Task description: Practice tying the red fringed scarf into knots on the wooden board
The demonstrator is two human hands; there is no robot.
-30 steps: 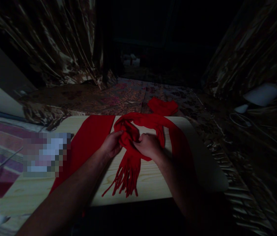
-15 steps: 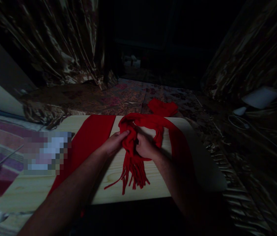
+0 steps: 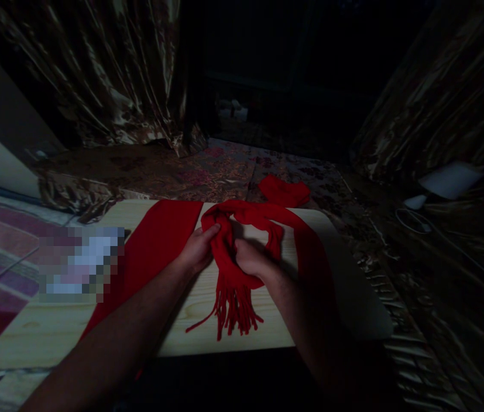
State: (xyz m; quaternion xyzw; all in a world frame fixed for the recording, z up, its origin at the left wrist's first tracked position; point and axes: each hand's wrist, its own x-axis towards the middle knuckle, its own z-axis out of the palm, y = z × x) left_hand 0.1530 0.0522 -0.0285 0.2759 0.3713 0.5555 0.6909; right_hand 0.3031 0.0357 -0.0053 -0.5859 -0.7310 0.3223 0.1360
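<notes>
Moved since before: your right hand has turned a little against the bunched scarf, and the fringe is drawn into a tighter bunch than half a second ago.
Left hand: you hold the scarf from the left side, with the thumb on top of the bunch, above the middle of the counter.
Right hand: it is closed on the same bunch from the right side, with the fingers curled into the cloth. Your two hands are very near, with only the scarf between them.
Scarf: it lies on the middle of the counter. A loop of it opens toward the far edge of the counter, and one arm runs down the right part of the counter.
Fringe: it spreads on the wood, just short of the near edge of the counter.
Flat red band: it lies on the left half of the counter, slanting from the far edge to the near edge. It cannot be told whether it is one piece with the scarf.
Small red cloth: it rests on the patterned carpet, just beyond the far edge of the counter.
Curtain: it hangs beyond the far left corner of the counter.
White object and cable: both are well to the right of the counter, in deep shadow.
</notes>
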